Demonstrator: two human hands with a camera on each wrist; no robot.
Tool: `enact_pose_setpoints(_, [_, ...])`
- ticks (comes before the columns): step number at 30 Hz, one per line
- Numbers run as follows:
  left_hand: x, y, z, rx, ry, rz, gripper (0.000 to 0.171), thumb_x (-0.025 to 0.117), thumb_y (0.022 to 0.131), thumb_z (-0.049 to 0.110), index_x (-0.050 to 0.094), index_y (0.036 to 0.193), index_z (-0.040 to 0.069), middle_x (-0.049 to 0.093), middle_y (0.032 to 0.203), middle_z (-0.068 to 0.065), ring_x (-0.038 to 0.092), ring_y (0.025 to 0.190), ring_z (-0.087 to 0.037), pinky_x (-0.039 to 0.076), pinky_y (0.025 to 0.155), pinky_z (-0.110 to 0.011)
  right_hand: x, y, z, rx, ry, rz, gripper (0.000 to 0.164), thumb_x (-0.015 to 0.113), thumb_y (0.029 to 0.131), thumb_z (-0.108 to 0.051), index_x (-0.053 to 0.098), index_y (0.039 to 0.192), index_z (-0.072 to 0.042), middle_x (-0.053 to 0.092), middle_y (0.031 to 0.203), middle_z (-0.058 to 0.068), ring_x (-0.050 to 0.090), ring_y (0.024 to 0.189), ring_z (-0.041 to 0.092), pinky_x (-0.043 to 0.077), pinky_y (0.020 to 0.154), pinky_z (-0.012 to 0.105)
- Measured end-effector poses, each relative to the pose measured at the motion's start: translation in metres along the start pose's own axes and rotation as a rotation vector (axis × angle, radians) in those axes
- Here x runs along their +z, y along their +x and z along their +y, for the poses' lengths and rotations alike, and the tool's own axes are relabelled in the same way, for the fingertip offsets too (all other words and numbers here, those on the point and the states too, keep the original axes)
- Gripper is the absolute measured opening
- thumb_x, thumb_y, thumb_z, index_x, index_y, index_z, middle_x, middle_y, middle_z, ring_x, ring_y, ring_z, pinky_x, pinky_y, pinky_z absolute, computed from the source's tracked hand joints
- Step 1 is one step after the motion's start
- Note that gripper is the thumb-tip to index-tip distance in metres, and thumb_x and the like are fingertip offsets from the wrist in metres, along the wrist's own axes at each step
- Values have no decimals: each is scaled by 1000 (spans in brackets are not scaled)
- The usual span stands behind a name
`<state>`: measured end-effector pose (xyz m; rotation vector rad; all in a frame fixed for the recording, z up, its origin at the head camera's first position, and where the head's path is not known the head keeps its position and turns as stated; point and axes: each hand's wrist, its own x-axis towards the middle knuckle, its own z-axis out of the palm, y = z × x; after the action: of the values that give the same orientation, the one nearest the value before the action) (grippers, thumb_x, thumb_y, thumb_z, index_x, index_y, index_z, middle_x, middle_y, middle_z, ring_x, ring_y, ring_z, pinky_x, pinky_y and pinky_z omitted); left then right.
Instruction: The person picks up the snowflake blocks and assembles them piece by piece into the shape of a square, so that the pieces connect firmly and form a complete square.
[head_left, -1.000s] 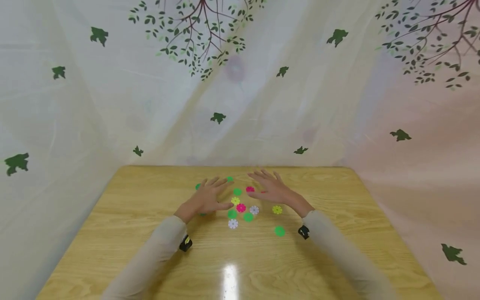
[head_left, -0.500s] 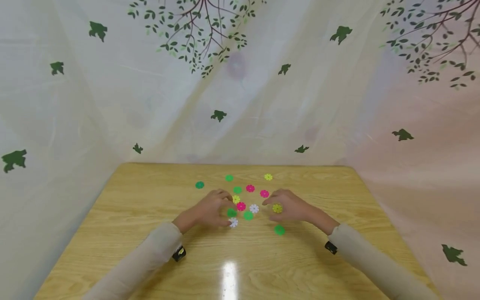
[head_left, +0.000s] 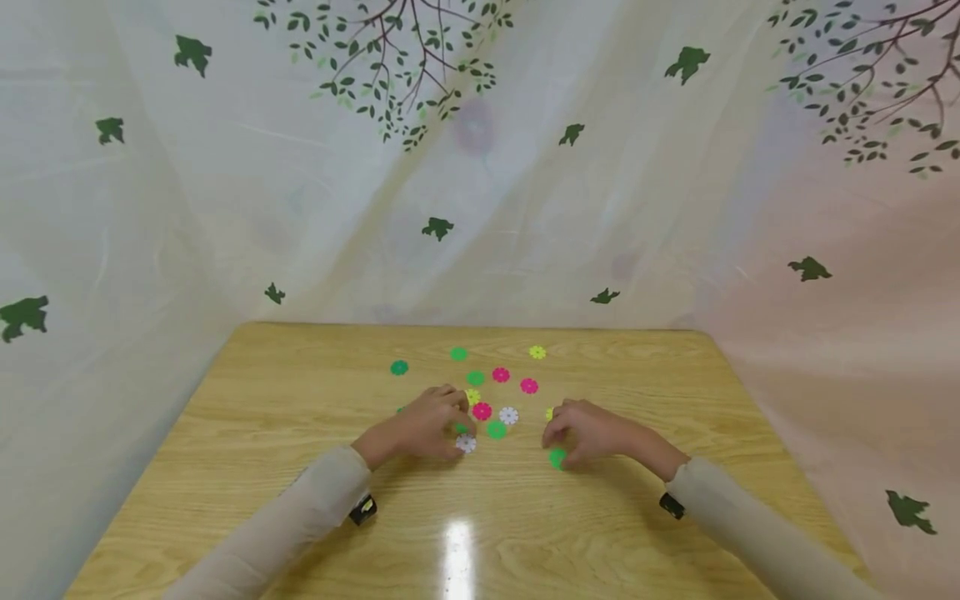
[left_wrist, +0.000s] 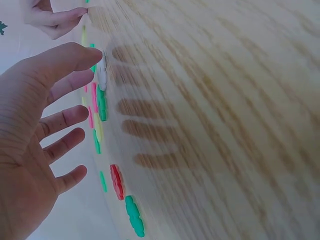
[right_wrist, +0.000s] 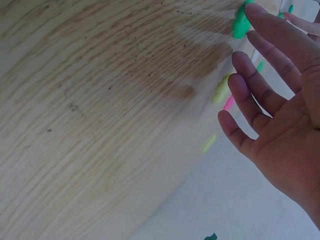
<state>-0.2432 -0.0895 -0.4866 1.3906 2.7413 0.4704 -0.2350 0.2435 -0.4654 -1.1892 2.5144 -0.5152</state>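
Observation:
Just left of the scattered notched plastic discs, my left hand (head_left: 431,425) hovers with bent, spread fingers. Its thumb and forefinger are right at a white disc (head_left: 467,445), and the left wrist view shows nothing in its palm. My right hand (head_left: 596,432) is low over the right side of the scatter. Its thumb tip overlaps a green disc (head_left: 557,459), which shows by the thumb and forefinger in the right wrist view. The right hand mostly hides a yellow disc (head_left: 550,413). Between the hands lie a pink disc (head_left: 482,412) and another white disc (head_left: 508,415).
Further back on the wooden table (head_left: 262,467) lie several more discs, among them a dark green disc (head_left: 399,367) and a yellow one near the rear edge. A red disc (left_wrist: 116,181) lies beyond the left fingers. A patterned cloth (head_left: 337,208) hangs behind the table.
Both hands, outstretched over the discs a second ago, have drawn back with fingers more bent. The right hand has since moved nearer the front, to the green disc. The discs look unmoved.

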Motion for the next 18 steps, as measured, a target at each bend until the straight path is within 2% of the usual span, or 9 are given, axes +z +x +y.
enact_pose_setpoints(6, [1,1,0,-4,14,5,26,83,78,30,79,103,24,62,106,1,49,98,-15,49,96,-45,4,6,4,-32,34,10,22,86,78,-10,77,98,-11,73,93,-4,63,88,10,51,79,22])
enact_pose_setpoints(9, [1,3,1,-12,14,-3,25,83,78,30,79,102,23,62,104,2,48,98,-14,49,95,-42,5,8,6,-30,69,3,20,86,79,-9,76,96,-10,72,92,-4,61,87,8,51,78,20])
enact_pose_setpoints(11, [1,5,2,-22,14,-10,24,84,78,30,78,100,23,62,104,3,48,97,-13,49,94,-41,5,10,7,-44,116,-4,20,86,79,-5,74,94,-8,72,90,-1,62,85,9,54,77,22])
enact_pose_setpoints(15, [0,8,5,-49,0,-11,24,85,75,27,77,96,21,64,102,4,49,95,-12,49,92,-38,4,14,3,-11,252,-27,18,79,82,4,69,94,-5,70,90,5,62,84,13,55,76,23])
enact_pose_setpoints(18, [0,10,6,-65,-55,-3,23,87,73,23,76,93,20,69,97,6,52,92,-13,47,91,-37,4,17,0,33,323,-15,19,74,82,9,69,95,-4,70,90,7,61,82,13,54,74,22])
